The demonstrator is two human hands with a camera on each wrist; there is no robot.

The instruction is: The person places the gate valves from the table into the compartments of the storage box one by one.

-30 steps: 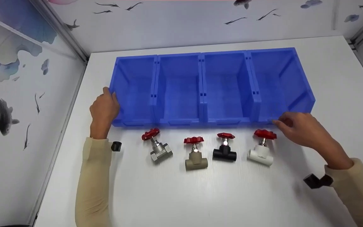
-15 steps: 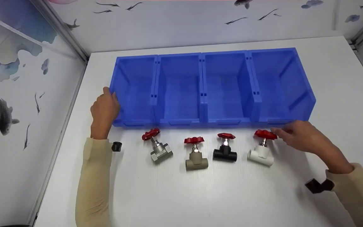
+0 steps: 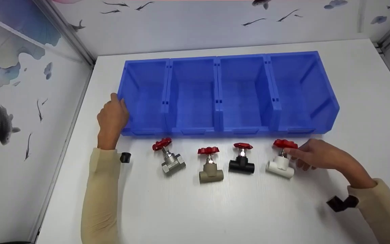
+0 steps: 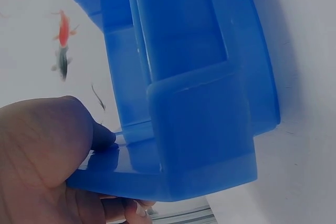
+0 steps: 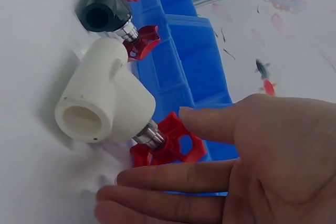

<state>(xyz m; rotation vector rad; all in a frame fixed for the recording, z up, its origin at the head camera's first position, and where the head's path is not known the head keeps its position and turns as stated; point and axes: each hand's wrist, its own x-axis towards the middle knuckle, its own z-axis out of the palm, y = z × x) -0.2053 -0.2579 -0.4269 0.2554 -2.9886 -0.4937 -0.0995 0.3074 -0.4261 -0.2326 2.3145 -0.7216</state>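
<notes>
At the left end of the joined blue bins, my left hand grips the outer wall. In the left wrist view its thumb lies inside the wall and its fingers outside. My right hand is at the right side of a white valve with a red handwheel. Seen from the right wrist, the fingers are straight and spread below the handwheel, with the thumb over it. Contact there is hard to tell. The white valve lies on the table.
Left of the white valve lie a black valve, a tan valve and a silver metal valve, all with red handwheels. The bins' dividers rise behind them. A fish-patterned wall closes the back of the white table.
My right hand has come down from the front edge of the rightmost bin to the white valve, its fingers opening out. The left hand keeps its grip on the bin wall.
</notes>
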